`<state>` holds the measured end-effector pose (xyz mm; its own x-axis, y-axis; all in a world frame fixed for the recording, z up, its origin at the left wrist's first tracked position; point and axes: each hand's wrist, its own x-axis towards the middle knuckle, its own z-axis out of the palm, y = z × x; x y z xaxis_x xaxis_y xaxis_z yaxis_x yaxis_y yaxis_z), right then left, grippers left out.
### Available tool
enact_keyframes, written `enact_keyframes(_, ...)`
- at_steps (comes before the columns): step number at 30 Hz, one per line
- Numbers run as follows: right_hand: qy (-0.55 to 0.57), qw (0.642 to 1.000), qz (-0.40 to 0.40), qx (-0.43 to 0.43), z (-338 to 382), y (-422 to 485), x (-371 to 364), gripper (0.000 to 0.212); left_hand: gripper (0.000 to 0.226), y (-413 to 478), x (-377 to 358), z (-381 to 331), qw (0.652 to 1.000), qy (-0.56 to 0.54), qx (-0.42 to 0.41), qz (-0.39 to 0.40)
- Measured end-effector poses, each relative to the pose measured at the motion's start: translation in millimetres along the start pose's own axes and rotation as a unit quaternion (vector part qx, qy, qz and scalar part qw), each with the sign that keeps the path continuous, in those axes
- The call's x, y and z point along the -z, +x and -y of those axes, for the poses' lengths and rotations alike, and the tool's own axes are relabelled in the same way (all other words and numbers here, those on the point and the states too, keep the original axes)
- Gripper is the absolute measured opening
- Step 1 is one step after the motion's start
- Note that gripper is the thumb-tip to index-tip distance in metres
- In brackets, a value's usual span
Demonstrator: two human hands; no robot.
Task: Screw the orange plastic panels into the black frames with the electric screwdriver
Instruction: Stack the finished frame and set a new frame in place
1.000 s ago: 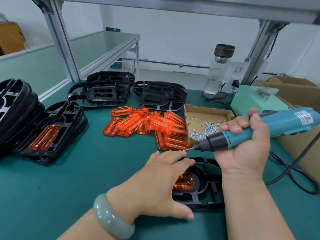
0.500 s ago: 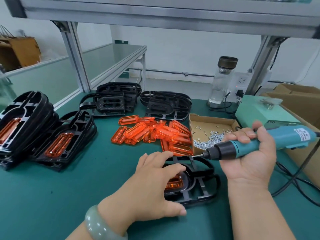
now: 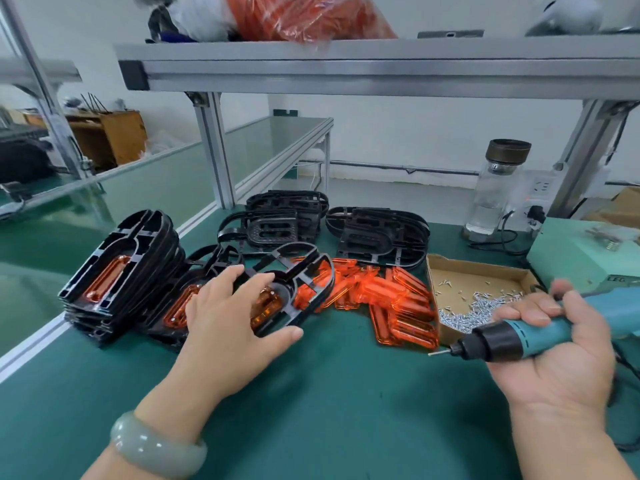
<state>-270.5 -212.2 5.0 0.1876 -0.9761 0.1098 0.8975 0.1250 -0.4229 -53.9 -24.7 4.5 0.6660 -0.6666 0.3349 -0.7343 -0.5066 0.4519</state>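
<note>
Left hand (image 3: 235, 308) is out across the green mat (image 3: 346, 403), fingers spread over the top of a black frame (image 3: 313, 271) and thumb hooked under its near edge, so that is a proper grasp, and the frame rides tilted, its far end lifted off the mat. You can see the orange panel (image 3: 266, 308) seated in it, which suggests this one is done and headed for the leaning stack of finished frames (image 3: 114, 271) just to the left, all showing orange inside. Right hand (image 3: 554, 355) is clenched around the electric screwdriver (image 3: 502, 341), held low and level just above the mat, bit pointing inward and touching nothing; parked there, I'd say, to stay clear while the other hand shifts the work. It sits right beside the cardboard tray of screws (image 3: 485, 289), handy for the next pickup. The loose orange panels (image 3: 391, 303) lie heaped in the middle, within reach of either hand, and the bare frames (image 3: 377, 233) wait at the back of the bench, so supply feeds from behind and finished pieces go left.
</note>
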Motion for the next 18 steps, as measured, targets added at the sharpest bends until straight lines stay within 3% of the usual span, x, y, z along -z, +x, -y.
enact_keyframes(6, -0.004, 1.000, -0.001, -0.008, -3.8, -1.5, -0.7, 0.018, 0.079, 22.0, 6.3, 17.9, 0.991, 0.071, 0.091, -0.062)
enact_keyframes(18, -0.005, 1.000, -0.003, -0.026, -6.2, -3.2, -1.0, 0.015, 0.072, 37.7, -2.3, 40.8, 0.971, 0.145, 0.177, -0.074)
